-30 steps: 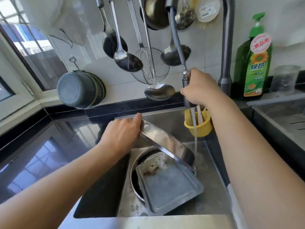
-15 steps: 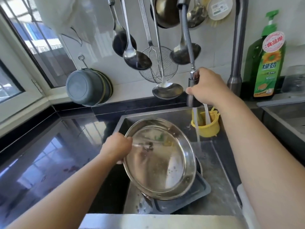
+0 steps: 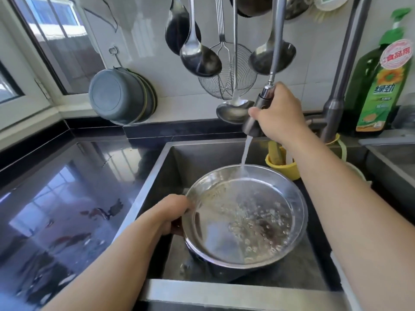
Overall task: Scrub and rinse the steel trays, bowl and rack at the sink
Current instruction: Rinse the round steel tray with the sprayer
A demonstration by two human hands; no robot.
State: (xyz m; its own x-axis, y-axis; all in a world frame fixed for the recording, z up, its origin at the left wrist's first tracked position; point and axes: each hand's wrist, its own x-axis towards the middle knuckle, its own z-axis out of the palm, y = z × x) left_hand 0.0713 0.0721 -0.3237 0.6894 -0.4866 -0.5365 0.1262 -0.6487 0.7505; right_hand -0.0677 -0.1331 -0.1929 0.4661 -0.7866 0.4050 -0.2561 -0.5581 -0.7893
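My left hand (image 3: 173, 213) grips the left rim of a round steel tray (image 3: 215, 239), holding it nearly level over the sink (image 3: 157, 182). My right hand (image 3: 278, 111) holds the pull-out sprayer head (image 3: 254, 124) above the tray's far edge. Water streams from it onto the tray's far side and bubbles across the middle. The rectangular tray and the bowl seen earlier are hidden beneath the round tray; only a dark edge shows under it.
A yellow sponge holder (image 3: 284, 167) hangs at the sink's back right. Ladles (image 3: 199, 57) and a wire skimmer (image 3: 226, 81) hang overhead. Grey basins (image 3: 121, 97) lean on the wall. A green detergent bottle (image 3: 379, 86) stands beside the tap post (image 3: 336, 104). Black countertop (image 3: 67, 198) lies left.
My left hand lifted the round tray off the pile and turned it from tilted to nearly level. My right hand swung the sprayer left so the water now lands in the tray.
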